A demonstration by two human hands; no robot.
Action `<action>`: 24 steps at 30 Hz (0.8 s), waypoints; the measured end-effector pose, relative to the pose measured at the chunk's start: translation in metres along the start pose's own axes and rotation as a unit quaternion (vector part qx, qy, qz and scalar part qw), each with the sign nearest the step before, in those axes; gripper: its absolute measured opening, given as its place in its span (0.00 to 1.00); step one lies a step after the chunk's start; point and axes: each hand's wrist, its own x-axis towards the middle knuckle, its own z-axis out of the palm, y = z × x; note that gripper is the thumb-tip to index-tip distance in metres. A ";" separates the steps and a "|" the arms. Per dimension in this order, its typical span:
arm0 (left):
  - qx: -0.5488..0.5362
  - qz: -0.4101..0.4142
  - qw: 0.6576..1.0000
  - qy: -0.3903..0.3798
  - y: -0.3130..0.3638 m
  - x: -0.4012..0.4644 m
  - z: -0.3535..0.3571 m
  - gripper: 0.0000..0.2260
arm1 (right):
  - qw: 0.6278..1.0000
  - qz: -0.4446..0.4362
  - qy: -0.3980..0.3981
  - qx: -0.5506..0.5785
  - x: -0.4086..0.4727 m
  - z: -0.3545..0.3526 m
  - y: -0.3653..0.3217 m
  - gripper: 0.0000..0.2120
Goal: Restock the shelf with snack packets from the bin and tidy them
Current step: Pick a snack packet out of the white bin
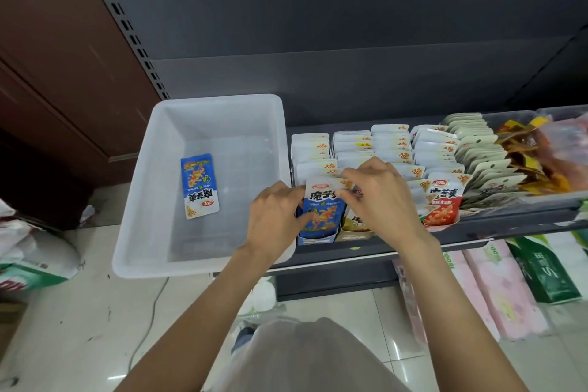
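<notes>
- Grey fabric of my top fills the bottom middle of the view, closest to the camera, with pale floor tiles either side of it.
- Both my bare forearms reach up and forward from the lower edge and meet at the front of the dark shelf.
- My left hand is knuckles-up, its fingers curled round the left edge of a blue snack packet, thumb pressed to the packet's front.
- My right hand arches over from the right, fingertips pinching the white top edge of the same packet.
- That blue packet stands upright at the front of the leftmost row, inside a low cardboard display box.
- Behind it, rows of white-topped packets stand packed one behind another, running back along the shelf.
- To the right, a red packet fronts another row; further right sit cream packets, then loose orange and yellow snacks in a clear tray.
- Left of the shelf rows, touching their edge, is the clear plastic bin.
- One blue packet lies flat and upside down on the bin floor.
- Below the shelf, pink and green tissue packs lie in a row.
</notes>
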 end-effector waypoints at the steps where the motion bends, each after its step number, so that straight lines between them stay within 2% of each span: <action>1: 0.018 0.016 1.000 0.003 -0.001 -0.002 0.002 0.19 | 1.000 -0.004 -0.022 -0.006 -0.001 0.002 0.000 0.10; 3: 0.047 0.040 0.998 0.014 -0.001 -0.009 0.007 0.20 | 0.998 -0.021 -0.056 -0.025 -0.002 0.007 -0.001 0.09; 5: 0.053 0.041 0.997 0.026 -0.001 -0.013 0.010 0.20 | 0.998 -0.041 -0.043 -0.036 -0.003 0.010 0.000 0.08; 9: -0.065 -0.008 0.995 0.075 -0.006 -0.013 0.009 0.12 | 1.000 -0.019 0.012 0.005 -0.004 0.007 -0.001 0.06; 12: -0.113 -0.027 0.991 0.067 -0.007 -0.008 0.005 0.09 | 1.000 0.003 -0.001 0.008 0.000 0.010 -0.003 0.05; 17: -0.113 -0.034 0.992 0.043 -0.008 -0.004 0.001 0.09 | 0.999 0.011 -0.023 -0.026 0.007 0.007 -0.006 0.07; 21: -0.150 -0.075 0.982 0.084 -0.025 -0.011 -0.026 0.14 | 0.995 0.002 0.055 0.081 0.010 -0.011 -0.027 0.06; 24: -0.124 -0.170 0.970 0.121 -0.069 -0.022 -0.037 0.06 | 0.980 -0.030 0.043 0.193 0.023 -0.001 -0.065 0.06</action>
